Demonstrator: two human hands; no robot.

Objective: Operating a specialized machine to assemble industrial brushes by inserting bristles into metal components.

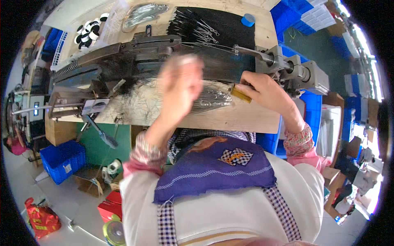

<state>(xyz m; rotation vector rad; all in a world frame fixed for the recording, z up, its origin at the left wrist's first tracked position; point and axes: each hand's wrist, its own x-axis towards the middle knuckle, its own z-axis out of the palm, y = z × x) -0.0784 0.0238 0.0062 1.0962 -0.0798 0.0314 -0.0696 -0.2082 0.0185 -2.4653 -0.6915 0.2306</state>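
My left hand (pixel 179 84) is raised over the wooden workbench (pixel 246 119) and is blurred by motion; whether it holds anything cannot be seen. Under it lies a fanned pile of thin metal wires (pixel 205 100). My right hand (pixel 264 91) rests on the bench at the right end of that pile, fingers closed around a small brass-coloured block (pixel 240 94). Behind both hands runs a long dark metal machine (pixel 135 55) with a grey shaft and housing (pixel 287 67) at its right end.
A black mat with more loose wires (pixel 205 26), a blue tape roll (pixel 247 19) and black-and-white discs (pixel 88 33) lie at the bench's far side. Blue crates (pixel 61 160) stand on the floor at left, others (pixel 312 110) at right. Cardboard boxes and a red bag (pixel 41 219) sit lower left.
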